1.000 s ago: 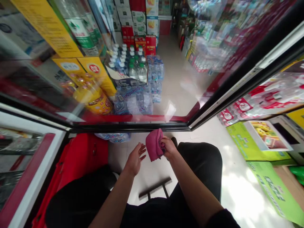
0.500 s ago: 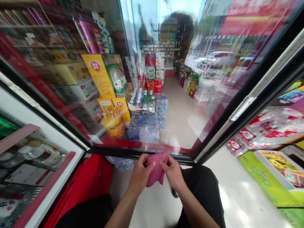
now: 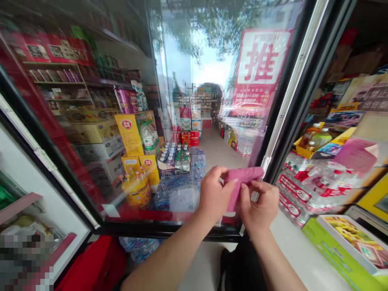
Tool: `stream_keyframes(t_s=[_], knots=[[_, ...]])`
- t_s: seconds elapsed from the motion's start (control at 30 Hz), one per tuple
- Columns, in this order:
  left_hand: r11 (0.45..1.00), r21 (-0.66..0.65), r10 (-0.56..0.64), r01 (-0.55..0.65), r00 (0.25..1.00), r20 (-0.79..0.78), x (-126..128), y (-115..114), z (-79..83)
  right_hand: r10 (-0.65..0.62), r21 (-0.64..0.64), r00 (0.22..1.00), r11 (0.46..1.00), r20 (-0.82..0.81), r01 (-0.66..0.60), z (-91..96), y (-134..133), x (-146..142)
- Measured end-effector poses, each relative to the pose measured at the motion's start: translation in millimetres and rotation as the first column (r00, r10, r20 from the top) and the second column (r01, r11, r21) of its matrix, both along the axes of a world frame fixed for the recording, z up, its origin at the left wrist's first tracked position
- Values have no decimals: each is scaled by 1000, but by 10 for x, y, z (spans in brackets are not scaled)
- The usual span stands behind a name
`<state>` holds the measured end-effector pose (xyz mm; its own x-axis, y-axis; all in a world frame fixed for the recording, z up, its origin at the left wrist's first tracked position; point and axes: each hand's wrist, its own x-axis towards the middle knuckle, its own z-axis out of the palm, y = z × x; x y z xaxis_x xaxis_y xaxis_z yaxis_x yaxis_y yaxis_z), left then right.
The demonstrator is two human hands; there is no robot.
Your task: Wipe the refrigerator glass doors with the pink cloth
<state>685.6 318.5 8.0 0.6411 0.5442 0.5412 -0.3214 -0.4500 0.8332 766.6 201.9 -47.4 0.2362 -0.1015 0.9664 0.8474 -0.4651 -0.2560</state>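
Note:
A pink cloth (image 3: 242, 180) is held up in front of a glass door (image 3: 188, 121) by both my hands. My left hand (image 3: 214, 196) pinches the cloth's left side with thumb and fingers. My right hand (image 3: 260, 208) grips its lower right part, fingers curled. The cloth is folded flat and sits close to the door's black right frame (image 3: 291, 101). Through the glass I see stacked water bottles (image 3: 178, 161) and yellow boxes (image 3: 130, 133).
A red sign with white characters (image 3: 260, 64) hangs on the glass. Shrink-wrapped bottle packs (image 3: 318, 182) and green cartons (image 3: 339, 250) lie at the right. A red bag (image 3: 97, 266) sits low at the left beside a white-framed cabinet (image 3: 30, 161).
My view has lifted from the floor toward the door. Both hands rose with the cloth; the left hand, open a second ago, has joined the right in gripping it.

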Motion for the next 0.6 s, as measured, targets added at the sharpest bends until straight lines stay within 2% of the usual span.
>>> stream_keyframes(t_s=[0.13, 0.23, 0.33, 0.43, 0.6], knots=[[999, 35, 18, -19, 999, 50, 257, 54, 267, 46, -133, 992, 991, 120, -29, 111, 254, 284], [999, 32, 3, -5, 998, 66, 325, 178, 350, -17, -180, 980, 982, 199, 54, 102, 491, 521], [1000, 11, 27, -28, 996, 81, 268, 319, 311, -75, -237, 969, 963, 236, 132, 93, 642, 654], [990, 1, 140, -141, 987, 84, 130, 470, 197, -89, -341, 971, 926, 223, 163, 124, 729, 676], [951, 92, 283, -294, 952, 120, -129, 749, 31, -63, -503, 986, 854, 155, 133, 220, 971, 640]])
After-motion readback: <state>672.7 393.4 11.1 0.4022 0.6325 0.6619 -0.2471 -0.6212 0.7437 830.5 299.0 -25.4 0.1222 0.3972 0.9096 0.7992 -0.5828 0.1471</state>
